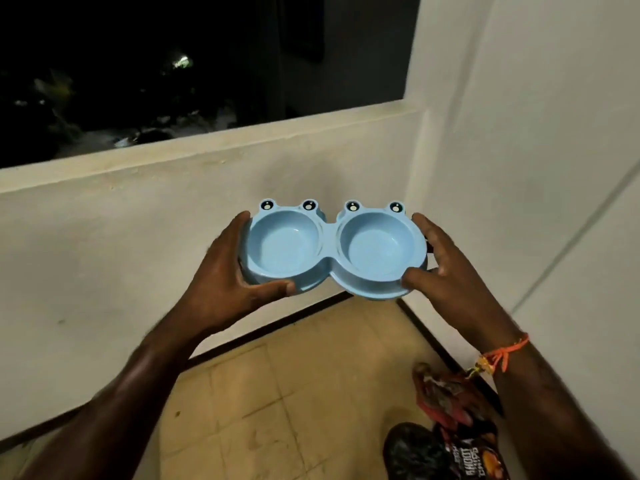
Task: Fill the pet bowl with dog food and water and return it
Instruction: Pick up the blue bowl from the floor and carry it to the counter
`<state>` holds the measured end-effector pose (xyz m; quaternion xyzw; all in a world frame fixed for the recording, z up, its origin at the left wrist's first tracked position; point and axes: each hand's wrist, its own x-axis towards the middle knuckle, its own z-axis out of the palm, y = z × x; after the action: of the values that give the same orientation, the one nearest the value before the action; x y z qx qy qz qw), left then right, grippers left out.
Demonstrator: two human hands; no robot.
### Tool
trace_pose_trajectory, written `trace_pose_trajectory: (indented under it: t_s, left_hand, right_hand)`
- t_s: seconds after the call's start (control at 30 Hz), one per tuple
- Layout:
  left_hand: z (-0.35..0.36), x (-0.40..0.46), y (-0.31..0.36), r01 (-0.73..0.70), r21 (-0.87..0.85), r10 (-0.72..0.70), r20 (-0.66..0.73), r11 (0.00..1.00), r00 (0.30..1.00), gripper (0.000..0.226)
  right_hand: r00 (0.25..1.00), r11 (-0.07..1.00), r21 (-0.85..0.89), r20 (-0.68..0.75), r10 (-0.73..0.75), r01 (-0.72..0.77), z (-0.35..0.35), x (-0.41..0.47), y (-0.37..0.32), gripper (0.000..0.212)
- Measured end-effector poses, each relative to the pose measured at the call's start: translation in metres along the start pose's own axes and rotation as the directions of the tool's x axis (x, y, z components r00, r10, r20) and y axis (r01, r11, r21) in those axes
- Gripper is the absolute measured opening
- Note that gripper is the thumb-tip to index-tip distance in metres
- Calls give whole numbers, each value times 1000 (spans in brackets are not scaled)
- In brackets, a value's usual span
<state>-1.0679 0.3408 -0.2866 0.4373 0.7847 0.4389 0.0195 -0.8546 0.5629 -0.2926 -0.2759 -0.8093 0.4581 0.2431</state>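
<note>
A light blue double pet bowl (334,245) with frog-eye knobs on its far rim is held up in the air in front of a low white wall. Both round cups look empty and dry. My left hand (225,271) grips the bowl's left end, thumb over the near rim and fingers around the outside. My right hand (446,271) grips the right end the same way, thumb on the near rim. An orange thread bracelet sits on my right wrist.
A red and black printed food bag (460,431) stands on the tan tiled floor (277,393) at the lower right. The low white parapet wall (173,202) runs across the view, meeting a white wall (536,133) at the right. Beyond the parapet it is dark.
</note>
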Motion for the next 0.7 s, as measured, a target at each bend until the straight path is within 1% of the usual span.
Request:
trace_pose_trajectory:
  t_s: [0.03, 0.07, 0.13, 0.17, 0.2, 0.23, 0.33, 0.4, 0.47, 0.53, 0.63, 0.7]
  left_hand:
    - [4, 8, 11, -25, -33, 26, 19, 999, 999, 86]
    - [10, 15, 18, -54, -68, 57, 43, 996, 997, 97]
    - [24, 31, 33, -75, -122, 88, 109, 990, 990, 121]
    - [29, 36, 43, -82, -140, 102, 139, 987, 985, 127]
    - [35, 42, 54, -117, -168, 146, 173, 979, 974, 129]
    - [42, 48, 66, -152, -198, 194, 211, 968, 958, 130]
    - [66, 63, 94, -228, -286, 314, 303, 931, 900, 131]
    - [82, 69, 112, -256, -351, 385, 373, 901, 844, 131]
    - [98, 68, 134, -283, -413, 462, 441, 866, 769, 134]
    - [113, 62, 156, -304, -480, 535, 473, 823, 700, 136]
    - [136, 40, 192, -320, -583, 642, 507, 747, 575, 135]
    - [147, 20, 214, -316, -647, 702, 510, 694, 497, 135]
  right_hand:
    - [997, 999, 37, -79, 9, -7, -14, -7, -6, 85]
    - [986, 997, 73, -164, 19, -7, -26, -14, -11, 77]
    - [942, 993, 117, -333, 49, -11, -47, -32, -22, 62]
    - [914, 992, 122, -401, 64, -16, -54, -41, -25, 52]
    - [877, 993, 118, -473, 81, -28, -63, -52, -26, 45]
    - [836, 993, 108, -540, 98, -47, -71, -64, -27, 43]
    - [711, 990, 93, -689, 141, -106, -91, -102, -34, 43]
    - [619, 985, 91, -768, 162, -144, -99, -133, -40, 45]
    - [531, 982, 91, -831, 168, -168, -103, -168, -49, 45]
    - [448, 977, 85, -879, 165, -195, -105, -201, -58, 44]
    - [281, 961, 66, -949, 144, -268, -104, -257, -72, 43]
    - [182, 944, 63, -975, 128, -325, -100, -294, -82, 48]
